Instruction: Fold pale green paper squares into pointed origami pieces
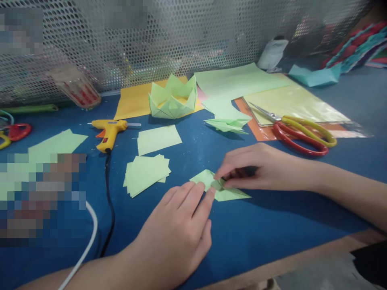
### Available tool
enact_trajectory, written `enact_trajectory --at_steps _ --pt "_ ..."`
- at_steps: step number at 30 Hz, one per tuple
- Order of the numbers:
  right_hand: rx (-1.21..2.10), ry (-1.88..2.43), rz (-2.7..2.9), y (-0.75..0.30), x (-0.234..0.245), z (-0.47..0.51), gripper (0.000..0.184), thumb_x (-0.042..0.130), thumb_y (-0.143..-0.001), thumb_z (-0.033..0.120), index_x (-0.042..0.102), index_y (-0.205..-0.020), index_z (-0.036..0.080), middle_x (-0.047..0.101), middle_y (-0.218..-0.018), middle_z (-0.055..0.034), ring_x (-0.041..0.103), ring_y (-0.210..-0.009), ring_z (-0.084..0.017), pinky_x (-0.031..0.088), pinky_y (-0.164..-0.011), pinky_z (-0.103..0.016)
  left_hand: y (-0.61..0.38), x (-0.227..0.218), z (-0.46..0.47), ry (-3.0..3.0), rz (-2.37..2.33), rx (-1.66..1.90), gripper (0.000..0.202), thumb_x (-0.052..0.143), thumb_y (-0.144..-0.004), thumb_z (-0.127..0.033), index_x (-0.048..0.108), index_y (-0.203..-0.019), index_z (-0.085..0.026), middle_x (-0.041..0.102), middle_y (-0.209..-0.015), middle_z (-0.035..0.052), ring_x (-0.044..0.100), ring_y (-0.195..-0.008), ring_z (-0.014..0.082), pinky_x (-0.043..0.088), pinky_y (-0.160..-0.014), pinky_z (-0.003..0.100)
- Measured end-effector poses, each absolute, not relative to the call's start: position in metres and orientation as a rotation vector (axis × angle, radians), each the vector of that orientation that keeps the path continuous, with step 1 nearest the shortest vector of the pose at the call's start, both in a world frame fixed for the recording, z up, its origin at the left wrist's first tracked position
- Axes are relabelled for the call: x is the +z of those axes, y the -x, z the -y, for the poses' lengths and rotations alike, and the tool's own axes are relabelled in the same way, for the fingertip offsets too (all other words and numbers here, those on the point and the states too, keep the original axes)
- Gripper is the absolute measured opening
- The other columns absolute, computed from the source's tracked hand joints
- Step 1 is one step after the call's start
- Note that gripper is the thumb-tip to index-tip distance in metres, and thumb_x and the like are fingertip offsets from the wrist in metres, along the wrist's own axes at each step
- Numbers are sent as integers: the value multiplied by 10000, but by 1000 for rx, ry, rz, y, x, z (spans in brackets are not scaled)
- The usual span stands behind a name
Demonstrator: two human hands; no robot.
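A small folded piece of light green paper (231, 195) lies on the blue tabletop between my hands. My left hand (178, 225) rests its extended fingertips on the paper's left and near side, with the thumb apart and clear of it. My right hand (256, 167) is closed in a pinch at a fold near the paper's middle. Just left of them sit a loose stack of green paper pieces (146, 175) and a single green rectangle (159, 139). Beyond my hands lies a folded green paper piece (229, 124); farther back stands a pointed green paper form (172, 105).
A yellow glue gun (110, 131) trails a black cord. Scissors with red and yellow handles (302, 133) lie on packaged paper (290, 100). A white cable (90, 225) crosses my left forearm. Behind stands a perforated metal panel (181, 40). A jar (77, 90) leans at left.
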State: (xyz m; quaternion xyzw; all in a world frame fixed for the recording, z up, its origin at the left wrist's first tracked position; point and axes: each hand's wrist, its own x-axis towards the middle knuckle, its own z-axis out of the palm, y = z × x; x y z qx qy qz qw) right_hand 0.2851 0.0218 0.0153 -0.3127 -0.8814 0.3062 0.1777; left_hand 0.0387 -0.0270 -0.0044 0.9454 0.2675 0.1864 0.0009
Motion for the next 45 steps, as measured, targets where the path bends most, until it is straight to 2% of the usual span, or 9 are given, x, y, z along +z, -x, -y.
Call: enact_trajectory --at_steps 6,9,13,21,27,31,36,42,45 --pt "704 998 2470 -274 4 -15 382 578 -917 326 582 -1266 171 572 -1042 -88 589 -811 -124 514 -692 -231 -40 -3 29 -3038 -834 589 380 351 -962 -164 616 -1209 -50 658 -1156 134 574 -1069 281 490 -858 414" --pt "663 984 2465 -269 1 -12 350 509 -953 304 589 -1256 147 572 -1057 -108 590 -903 -158 521 -756 -264 -41 -3 30 -3050 -835 574 377 350 -967 -161 619 -1208 -55 669 -1148 129 587 -1070 282 505 -845 414" --pt "654 1014 2424 -263 0 -12 307 443 -975 249 624 -1198 139 585 -1027 -104 597 -877 -151 518 -768 -269 -42 -1 31 -3054 -856 562 375 344 -971 -159 632 -1193 -65 673 -1160 127 608 -1076 294 532 -836 429" --pt "717 1109 2277 -252 1 -13 125 544 -916 215 652 -883 162 613 -905 -53 587 -704 -96 472 -588 -200 -41 0 31 -3086 -833 608 357 375 -937 -122 654 -1155 -84 691 -1078 161 647 -1015 319 580 -750 429" --pt "527 1173 2229 -249 0 -4 191 456 -948 154 643 -984 173 649 -931 -65 615 -766 -122 506 -636 -230 -39 -4 33 -3044 -828 472 413 356 -923 -131 581 -1269 -122 635 -1150 172 594 -1078 327 548 -815 474" --pt "254 1151 2354 -244 -4 1 240 421 -966 190 621 -1083 129 616 -995 -130 607 -889 -199 538 -748 -339 -39 -5 34 -3030 -841 430 430 343 -926 -139 548 -1304 -125 609 -1163 165 562 -1098 322 520 -854 482" --pt "-2 1157 2510 -241 -4 3 268 393 -969 184 628 -1076 113 615 -958 -145 588 -873 -235 532 -733 -384 -39 -2 35 -3058 -837 388 443 334 -917 -123 560 -1298 -114 626 -1161 166 575 -1098 327 529 -841 469" --pt "276 1131 2405 -240 -2 1 157 456 -961 182 596 -934 118 612 -927 -115 573 -867 -203 511 -755 -336 -41 1 36 -3093 -864 418 444 311 -924 -114 597 -1264 -117 654 -1149 165 607 -1083 319 545 -838 454" --pt "462 1164 2295 -240 -2 -3 67 528 -924 174 559 -867 156 597 -880 -65 553 -790 -151 487 -678 -264 -42 2 37 -3118 -869 428 437 317 -927 -113 608 -1253 -115 662 -1151 163 613 -1089 315 553 -836 435"
